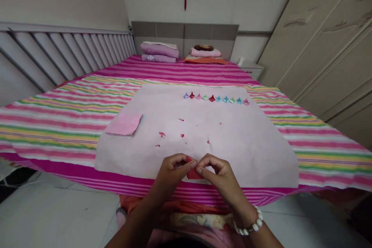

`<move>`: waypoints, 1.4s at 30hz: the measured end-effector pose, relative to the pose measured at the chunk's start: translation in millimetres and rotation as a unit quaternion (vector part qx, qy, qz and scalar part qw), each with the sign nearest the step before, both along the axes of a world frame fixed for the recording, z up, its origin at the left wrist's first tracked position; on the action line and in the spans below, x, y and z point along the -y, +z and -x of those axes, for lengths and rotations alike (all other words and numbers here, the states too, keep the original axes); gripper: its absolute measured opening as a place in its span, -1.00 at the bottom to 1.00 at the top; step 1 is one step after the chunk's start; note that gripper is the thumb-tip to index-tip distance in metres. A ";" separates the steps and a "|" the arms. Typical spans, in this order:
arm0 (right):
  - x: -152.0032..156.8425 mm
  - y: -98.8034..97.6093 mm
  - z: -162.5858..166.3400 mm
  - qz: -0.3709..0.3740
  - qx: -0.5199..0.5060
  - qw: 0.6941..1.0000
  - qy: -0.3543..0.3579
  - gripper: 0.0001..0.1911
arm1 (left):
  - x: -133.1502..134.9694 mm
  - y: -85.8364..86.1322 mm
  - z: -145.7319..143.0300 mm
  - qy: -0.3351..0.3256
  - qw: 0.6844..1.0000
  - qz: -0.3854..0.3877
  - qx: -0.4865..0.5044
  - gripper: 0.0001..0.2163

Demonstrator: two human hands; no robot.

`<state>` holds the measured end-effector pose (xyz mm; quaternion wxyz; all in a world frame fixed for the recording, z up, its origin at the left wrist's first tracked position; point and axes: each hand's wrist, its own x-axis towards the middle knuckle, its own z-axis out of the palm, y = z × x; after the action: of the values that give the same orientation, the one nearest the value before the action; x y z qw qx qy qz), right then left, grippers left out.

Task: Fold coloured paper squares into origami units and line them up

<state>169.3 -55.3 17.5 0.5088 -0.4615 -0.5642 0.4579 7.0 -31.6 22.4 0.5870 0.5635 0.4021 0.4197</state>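
Between my two hands is a small red piece of paper [194, 174], held near the front edge of a large white sheet [250, 151]. My left hand [176, 168] pinches its upper left part between thumb and forefinger. From the other side, my right hand [216, 167] pinches its upper right edge, and the fingertips of both hands almost meet. The lower part of the red paper shows below the fingers; some of it is hidden behind them. Small red paper scraps [162, 135] lie scattered on the sheet just beyond my hands.
A row of several small folded paper pieces [212, 98] in mixed colours runs along the sheet's far right. At its left lies a stack of square paper [124, 124], pink on top. The sheet covers a striped bed [58, 112]; folded bedding [159, 51] sits by the headboard.
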 end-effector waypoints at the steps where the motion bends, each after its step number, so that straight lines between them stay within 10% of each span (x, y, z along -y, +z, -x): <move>1: 0.0 0.2 0.5 0.004 -0.007 1.000 -0.001 -0.87 | 0.7 -1.4 -2.3 -0.002 1.000 0.013 0.017 -0.86; 11: -4.0 -9.1 4.4 0.075 -0.166 0.979 -0.090 -0.82 | 3.8 -11.5 -13.1 0.026 0.997 0.062 0.038 -0.80; 21: 0.3 -5.8 12.6 0.114 -0.278 0.954 0.003 -0.76 | -2.7 -27.4 -10.5 0.021 0.968 0.186 0.166 -0.68; 42: 0.0 -7.1 9.2 0.142 -0.272 0.952 -0.002 -0.87 | -1.1 -29.3 -11.0 0.012 0.969 0.182 0.168 -0.69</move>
<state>160.2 -55.2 10.4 0.5731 -0.3880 -0.3327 0.6406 18.0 -30.5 -6.9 0.7340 0.3637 0.3741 0.4348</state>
